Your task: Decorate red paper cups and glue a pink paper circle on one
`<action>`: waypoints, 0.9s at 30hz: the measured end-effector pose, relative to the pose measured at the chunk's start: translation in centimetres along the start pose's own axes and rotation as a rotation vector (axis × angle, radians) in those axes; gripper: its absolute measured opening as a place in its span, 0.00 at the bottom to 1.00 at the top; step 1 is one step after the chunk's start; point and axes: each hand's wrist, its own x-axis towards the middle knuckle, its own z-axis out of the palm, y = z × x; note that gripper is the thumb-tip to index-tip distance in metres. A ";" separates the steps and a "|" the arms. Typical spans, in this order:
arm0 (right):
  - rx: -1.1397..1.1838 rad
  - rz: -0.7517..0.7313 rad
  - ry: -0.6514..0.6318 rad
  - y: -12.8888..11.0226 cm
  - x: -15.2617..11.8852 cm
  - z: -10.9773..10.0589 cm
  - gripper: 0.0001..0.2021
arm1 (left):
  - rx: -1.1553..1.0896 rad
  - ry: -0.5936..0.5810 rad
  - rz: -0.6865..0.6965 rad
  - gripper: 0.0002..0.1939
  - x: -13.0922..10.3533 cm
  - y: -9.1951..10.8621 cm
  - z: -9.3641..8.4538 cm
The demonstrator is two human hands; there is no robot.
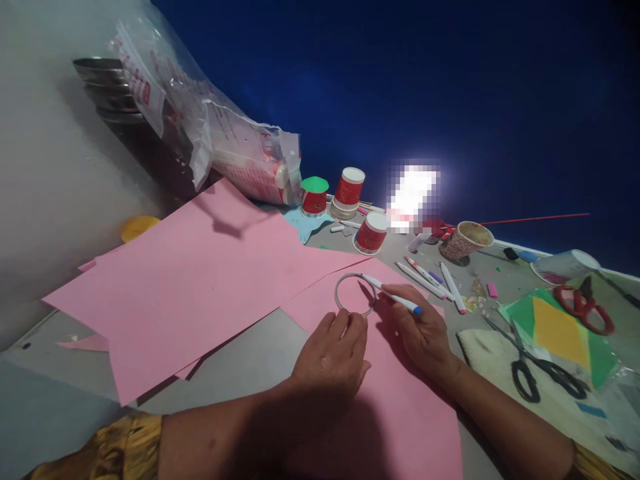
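A thin grey ring (337, 292) lies flat on a pink paper sheet (410, 413). The fingertips of my left hand (333, 350) press on its near edge, fingers close together and pointing away from me. My right hand (420, 333) is closed around a white marker (395, 295) with a blue end. The marker's tip meets the ring's far right edge; whether it touches the paper there I cannot tell. Any line drawn along the ring is too faint to make out.
Larger pink sheets (200, 287) overlap at left. Red paper cups (373, 233) stand behind, beside a plastic bag (250, 147). Several loose markers (425, 277) lie right of the ring. Black-handled scissors (525, 380) and red-handled scissors (583, 310) rest at far right, near a patterned cup (457, 245).
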 end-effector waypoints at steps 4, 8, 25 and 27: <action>0.069 0.170 0.037 -0.8 1.1 -0.5 0.11 | -0.003 0.027 0.005 0.31 0.0 -0.1 0.0; 0.153 0.295 0.063 -1.0 2.0 -0.5 0.14 | 0.005 0.020 0.003 0.32 0.0 -0.2 0.1; 0.702 0.572 0.145 1.1 2.3 1.4 0.18 | 0.007 -0.008 0.003 0.33 -0.5 -0.3 0.3; 0.691 0.560 0.131 1.3 2.2 1.4 0.18 | 0.006 -0.029 0.001 0.33 -0.4 -0.2 0.2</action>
